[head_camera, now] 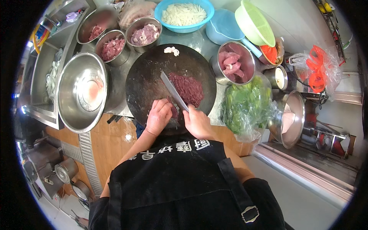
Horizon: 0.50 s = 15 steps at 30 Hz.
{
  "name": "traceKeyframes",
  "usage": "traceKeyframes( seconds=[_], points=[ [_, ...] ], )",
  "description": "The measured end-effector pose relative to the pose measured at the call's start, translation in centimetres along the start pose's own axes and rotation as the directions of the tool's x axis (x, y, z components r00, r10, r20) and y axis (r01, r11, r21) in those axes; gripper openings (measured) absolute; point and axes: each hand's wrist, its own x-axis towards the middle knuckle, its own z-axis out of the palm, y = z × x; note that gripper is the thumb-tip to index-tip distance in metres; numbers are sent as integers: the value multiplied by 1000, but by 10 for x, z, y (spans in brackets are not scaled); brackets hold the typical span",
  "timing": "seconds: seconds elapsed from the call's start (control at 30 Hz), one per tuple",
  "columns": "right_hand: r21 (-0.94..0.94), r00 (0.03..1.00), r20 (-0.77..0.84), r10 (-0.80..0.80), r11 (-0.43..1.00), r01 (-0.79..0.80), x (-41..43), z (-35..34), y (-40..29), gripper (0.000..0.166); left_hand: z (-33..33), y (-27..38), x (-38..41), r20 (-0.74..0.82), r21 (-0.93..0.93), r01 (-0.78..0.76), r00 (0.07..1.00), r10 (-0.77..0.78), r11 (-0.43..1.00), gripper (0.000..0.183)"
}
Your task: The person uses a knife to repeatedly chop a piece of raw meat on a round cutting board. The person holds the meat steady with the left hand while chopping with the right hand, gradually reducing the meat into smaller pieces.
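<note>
My right hand (198, 121) is closed around the handle of a cleaver (174, 90), whose blade points up and to the left over a round, dark chopping block (143, 74). My left hand (159, 116) presses with curled fingers on a piece of dark red meat (174, 111), just left of the blade. On the blade's right side lies a heap of sliced dark red meat (189, 89). Small white pieces of fat (171, 51) rest near the far edge of the block. How far the meat reaches under my left fingers is hidden.
Left of the block stand a large steel bowl (67, 86) and steel pots of cut meat (112, 49). Behind is a blue basket of white strips (184, 14). To the right are a steel pot of meat chunks (231, 64) and a plastic bag of green vegetables (247, 103).
</note>
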Motion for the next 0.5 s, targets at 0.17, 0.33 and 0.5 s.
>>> traceKeyframes(
  seconds=[0.17, 0.33, 0.5],
  points=[
    [-4, 984, 160, 80, 997, -80, -31, -1, 17, 25, 1, 2, 1, 7, 3, -9, 1000, 9, 1000, 23],
    [14, 985, 163, -48, 999, 46, -6, -3, 4, 23, 2, 0, 1, -9, 4, 13, 1000, -13, 1000, 21],
    [0, 998, -7, -56, 998, 56, 38, 17, -16, 23, 1, -1, 4, -5, 4, 16, 1000, -16, 1000, 22]
  ],
)
